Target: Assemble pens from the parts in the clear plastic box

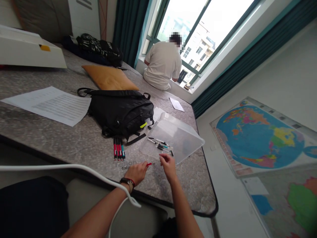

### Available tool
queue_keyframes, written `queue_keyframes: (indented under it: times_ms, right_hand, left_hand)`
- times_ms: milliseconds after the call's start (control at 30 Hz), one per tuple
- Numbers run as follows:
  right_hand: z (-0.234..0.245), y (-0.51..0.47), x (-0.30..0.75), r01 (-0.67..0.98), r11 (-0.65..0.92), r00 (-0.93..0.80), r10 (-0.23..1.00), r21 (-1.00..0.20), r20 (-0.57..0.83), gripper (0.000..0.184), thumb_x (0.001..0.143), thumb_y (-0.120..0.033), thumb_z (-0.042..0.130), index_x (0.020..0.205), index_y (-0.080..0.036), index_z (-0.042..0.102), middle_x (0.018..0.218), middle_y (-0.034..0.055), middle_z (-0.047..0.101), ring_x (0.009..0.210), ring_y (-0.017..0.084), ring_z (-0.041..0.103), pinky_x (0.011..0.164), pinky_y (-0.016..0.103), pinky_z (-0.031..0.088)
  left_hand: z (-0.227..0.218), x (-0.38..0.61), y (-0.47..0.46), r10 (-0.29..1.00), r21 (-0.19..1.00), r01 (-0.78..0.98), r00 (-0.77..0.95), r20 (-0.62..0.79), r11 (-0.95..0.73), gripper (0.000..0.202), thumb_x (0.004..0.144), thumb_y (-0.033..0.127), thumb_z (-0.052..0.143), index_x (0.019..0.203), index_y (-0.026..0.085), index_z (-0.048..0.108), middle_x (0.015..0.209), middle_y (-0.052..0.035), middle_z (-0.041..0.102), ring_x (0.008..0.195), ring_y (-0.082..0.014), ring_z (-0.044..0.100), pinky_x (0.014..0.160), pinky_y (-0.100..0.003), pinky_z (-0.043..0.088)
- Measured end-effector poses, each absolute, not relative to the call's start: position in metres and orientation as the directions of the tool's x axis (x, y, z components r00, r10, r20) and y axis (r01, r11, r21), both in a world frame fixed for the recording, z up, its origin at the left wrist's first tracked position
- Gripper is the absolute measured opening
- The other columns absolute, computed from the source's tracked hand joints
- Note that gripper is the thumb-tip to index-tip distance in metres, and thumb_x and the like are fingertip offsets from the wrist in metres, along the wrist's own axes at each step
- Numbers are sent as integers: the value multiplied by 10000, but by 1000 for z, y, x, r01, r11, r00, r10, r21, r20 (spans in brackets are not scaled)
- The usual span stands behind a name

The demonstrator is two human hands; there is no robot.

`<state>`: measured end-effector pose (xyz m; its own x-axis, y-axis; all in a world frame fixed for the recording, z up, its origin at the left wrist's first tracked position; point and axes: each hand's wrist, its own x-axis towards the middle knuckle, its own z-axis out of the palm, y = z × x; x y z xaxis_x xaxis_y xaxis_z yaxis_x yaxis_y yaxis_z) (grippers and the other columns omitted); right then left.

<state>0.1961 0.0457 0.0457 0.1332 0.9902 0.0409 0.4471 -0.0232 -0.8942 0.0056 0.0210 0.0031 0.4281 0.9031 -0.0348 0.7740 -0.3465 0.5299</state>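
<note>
L hand [136, 173] closed on red pen [149, 164]. R hand [168, 167] pinched, can't tell if holding anything. Loose pens [158, 144] on clear plastic tray [179, 132] just ahead of R hand; pen row [119, 148] ahead-left of L hand.

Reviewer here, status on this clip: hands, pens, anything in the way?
Left hand pinching red-tipped pen. Right hand beside it, at tray edge. Loose pens in clear plastic tray. White cable across left wrist.

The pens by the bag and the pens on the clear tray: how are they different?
The pens by the bag lie in a neat row; the pens on the tray lie in a messy pile. The row shows red and teal; the pile looks black and silver. Both are thin.
</note>
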Motion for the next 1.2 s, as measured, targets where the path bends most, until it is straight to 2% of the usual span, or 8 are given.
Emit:
queue_keyframes:
  times_ms: [100, 267, 667, 800, 1000, 1100, 1133, 1200]
  right_hand:
    - [45, 7, 166, 367, -11, 175, 983, -930, 57, 254, 829, -413, 620, 937, -191, 681, 844, 66, 660, 697, 186, 595, 559, 283, 500]
    - [49, -11, 140, 514, 87, 166, 966, -853, 198, 215, 902, -363, 561, 945, -210, 705, 959, 91, 660, 887, 213, 616, 641, 276, 531]
    - [32, -12, 137, 653, 159, 37, 970, -740, 241, 296, 933, -245, 476, 1134, -252, 694, 993, 89, 609, 917, 211, 598, 816, 333, 514]
    - [3, -23, 135, 667, 165, 45, 965, -726, 260, 418, 954, -254, 421, 1356, -271, 536, 1075, 106, 604, 970, 223, 601, 857, 358, 514]
    - [-30, -29, 136, 684, 102, 140, 953, -722, 268, 731, 925, -254, 454, 1548, -183, 81, 1134, 125, 625, 913, 229, 628, 866, 383, 503]
    - [-15, -6, 152, 681, 75, 168, 952, -728, 256, 516, 927, -244, 437, 1434, -166, 381, 1009, 91, 650, 864, 210, 626, 840, 347, 498]
    - [-5, 7, 160, 712, 96, 138, 952, -696, 272, 374, 914, -233, 445, 1266, -170, 557, 987, 90, 647, 884, 213, 618, 854, 345, 488]
    - [22, 39, 183, 778, 105, 106, 950, -619, 294, 238, 878, -203, 468, 996, -167, 671, 936, 92, 635, 848, 218, 603, 853, 354, 475]
  left_hand:
    - [3, 6, 20, 903, 528, 778, 427, -46, -341, 399, 1002, 346, 192, 1147, 218, 541, 1012, -127, 696, 909, -262, 670, 708, -355, 480]
    - [4, 7, 20, 908, 519, 786, 416, -46, -334, 416, 999, 342, 182, 1179, 215, 535, 1021, -141, 695, 917, -268, 672, 719, -363, 491]
    - [-1, 6, 21, 907, 517, 784, 419, -32, -344, 396, 982, 277, 231, 1192, 189, 555, 1036, -145, 700, 919, -276, 677, 734, -374, 509]
    - [-3, 6, 22, 906, 514, 786, 421, -37, -344, 382, 988, 302, 240, 1159, 205, 568, 1012, -131, 704, 901, -269, 678, 730, -365, 505]
    - [-8, 8, 22, 910, 527, 777, 413, -14, -345, 384, 1000, 345, 240, 1165, 197, 553, 1027, -129, 693, 914, -268, 672, 719, -343, 489]
    - [-10, 8, 22, 916, 521, 783, 401, -7, -339, 418, 1007, 382, 195, 1143, 212, 551, 985, -128, 699, 897, -278, 677, 698, -346, 481]
    - [-10, 8, 22, 916, 518, 785, 401, -5, -340, 428, 1008, 391, 180, 1138, 217, 549, 975, -125, 700, 891, -281, 678, 693, -348, 479]
    - [-12, 8, 21, 914, 510, 787, 405, -3, -347, 449, 1009, 404, 151, 1130, 229, 546, 959, -114, 701, 878, -287, 680, 684, -357, 477]
